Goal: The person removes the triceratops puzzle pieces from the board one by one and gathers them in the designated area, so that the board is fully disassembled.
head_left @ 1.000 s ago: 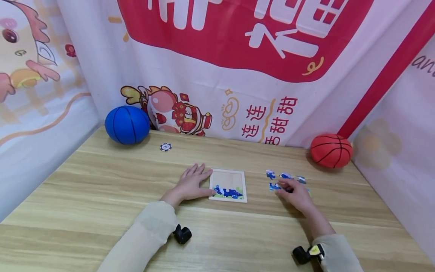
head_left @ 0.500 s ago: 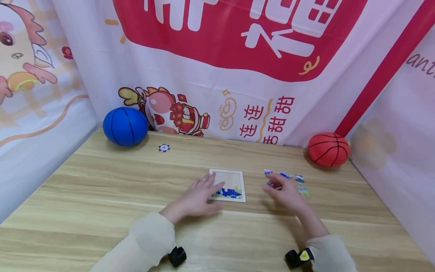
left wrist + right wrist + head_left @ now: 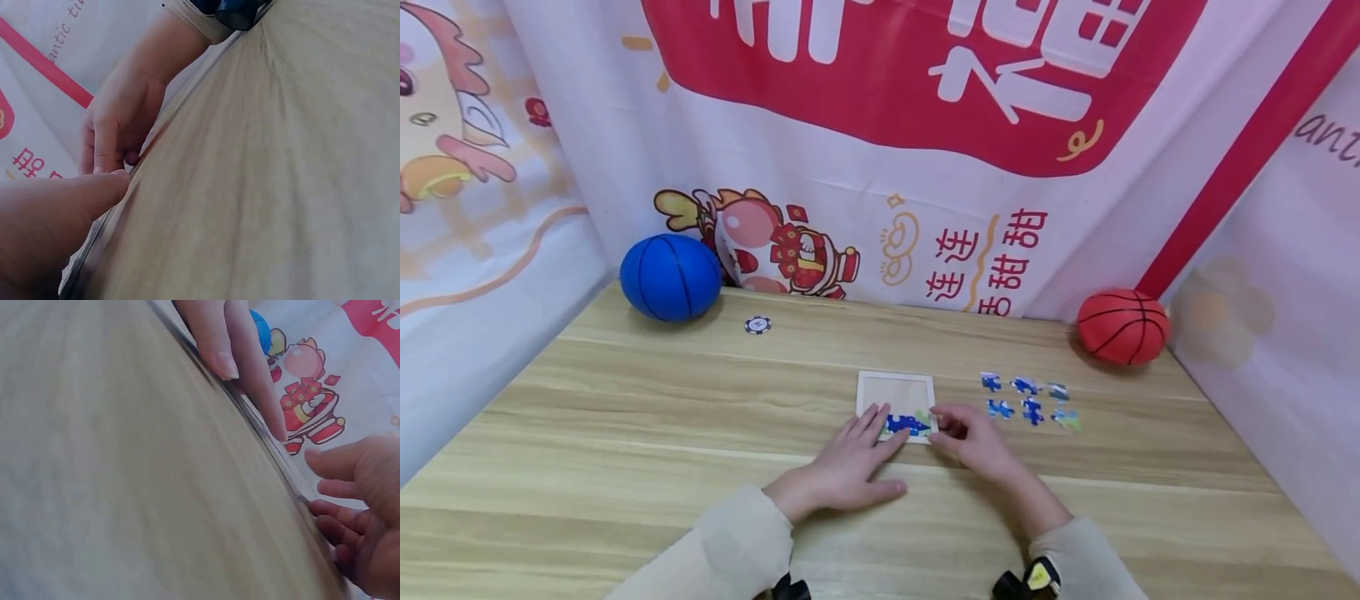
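Observation:
A square jigsaw tray [image 3: 895,375] with a pale rim lies on the table, its lower part filled by blue and green puzzle pieces [image 3: 908,423]. My left hand [image 3: 848,465] has its fingers spread over the tray's lower left corner, covering part of the picture. At the tray's right rim is my right hand [image 3: 981,442], thumb and index fingertips apart along that edge, other fingers loosely bent; no piece shows between them. The right wrist view has this right hand [image 3: 375,506] beside the tray's thin edge [image 3: 265,440], facing the left hand's fingers [image 3: 240,356].
Several loose puzzle pieces [image 3: 1032,410] lie in two rows right of the tray. A blue ball [image 3: 670,277] stands at the back left and a red ball [image 3: 1123,327] at the back right. A poker chip [image 3: 757,325] lies near the blue ball. Printed cloth hangs behind the wooden table [image 3: 625,417].
My right hand has moved left from the loose pieces to the tray's right rim, uncovering them. My left hand has shifted from the tray's left side onto its lower left corner.

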`<state>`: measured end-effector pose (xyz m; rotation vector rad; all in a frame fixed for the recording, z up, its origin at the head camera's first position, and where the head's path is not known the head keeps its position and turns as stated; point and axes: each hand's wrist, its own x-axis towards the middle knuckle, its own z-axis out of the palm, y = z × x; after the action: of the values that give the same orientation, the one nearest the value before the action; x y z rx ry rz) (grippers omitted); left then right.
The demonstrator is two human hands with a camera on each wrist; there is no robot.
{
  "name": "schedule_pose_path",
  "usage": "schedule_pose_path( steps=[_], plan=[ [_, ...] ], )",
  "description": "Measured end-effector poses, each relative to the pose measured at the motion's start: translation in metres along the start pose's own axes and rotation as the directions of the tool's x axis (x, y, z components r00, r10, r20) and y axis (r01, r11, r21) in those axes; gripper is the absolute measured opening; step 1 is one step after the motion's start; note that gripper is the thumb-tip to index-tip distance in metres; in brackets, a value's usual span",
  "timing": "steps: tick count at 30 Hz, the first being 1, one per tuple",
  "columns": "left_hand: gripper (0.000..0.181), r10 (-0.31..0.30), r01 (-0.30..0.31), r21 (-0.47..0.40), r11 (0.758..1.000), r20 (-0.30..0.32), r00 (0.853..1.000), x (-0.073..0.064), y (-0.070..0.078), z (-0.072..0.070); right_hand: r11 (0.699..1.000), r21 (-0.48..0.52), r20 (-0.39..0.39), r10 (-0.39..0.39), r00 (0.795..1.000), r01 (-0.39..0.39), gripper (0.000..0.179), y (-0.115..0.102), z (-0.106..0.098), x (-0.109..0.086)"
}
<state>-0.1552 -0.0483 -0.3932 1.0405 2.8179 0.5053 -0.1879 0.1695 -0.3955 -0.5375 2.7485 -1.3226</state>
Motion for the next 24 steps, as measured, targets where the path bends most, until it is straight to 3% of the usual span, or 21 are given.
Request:
schedule_pose_path(
  steps=[7,24],
  plan=[
    [0.067,-0.001,0.001,0.016,1.0,-0.001,1.0,-0.001,-0.002,0.003,0.992,-0.121,-0.032,0.018,0.999,-0.021,0.039,-0.005,0.009,-0.001],
    [0.067,-0.007,0.006,0.037,0.999,0.019,1.0,-0.001,0.0,0.003,0.987,-0.152,-0.022,0.053,0.998,-0.055,0.029,-0.009,0.013,0.006]
  ],
)
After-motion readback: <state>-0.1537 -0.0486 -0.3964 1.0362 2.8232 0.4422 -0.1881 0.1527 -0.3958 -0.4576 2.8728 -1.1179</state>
